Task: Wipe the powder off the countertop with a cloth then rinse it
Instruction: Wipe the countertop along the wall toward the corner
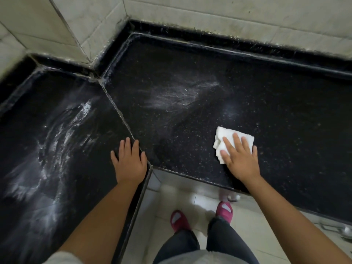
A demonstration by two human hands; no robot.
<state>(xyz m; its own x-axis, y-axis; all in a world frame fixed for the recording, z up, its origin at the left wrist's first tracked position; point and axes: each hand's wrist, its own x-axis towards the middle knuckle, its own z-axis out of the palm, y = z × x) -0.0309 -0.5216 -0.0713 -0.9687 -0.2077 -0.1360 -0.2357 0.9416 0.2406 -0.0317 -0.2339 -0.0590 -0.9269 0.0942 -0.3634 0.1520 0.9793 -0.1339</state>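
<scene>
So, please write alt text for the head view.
Right hand presses a white cloth flat on a black countertop; left hand rests flat beside it. White powder streaks the left section.

Glossy black speckled stone countertop (247, 88), soft white cloth (226, 138), matt glazed wall tiles (209, 18)

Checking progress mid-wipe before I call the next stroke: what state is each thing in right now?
cloth: white, folded, flat on the countertop, pressed under the right hand.
right hand: fingers straight, on the cloth.
left hand: flat, fingers spread, resting on the countertop seam.
powder: smeared, thick on the left slab, fainter streaks mid-right slab.
countertop: black, not yet clean.
</scene>
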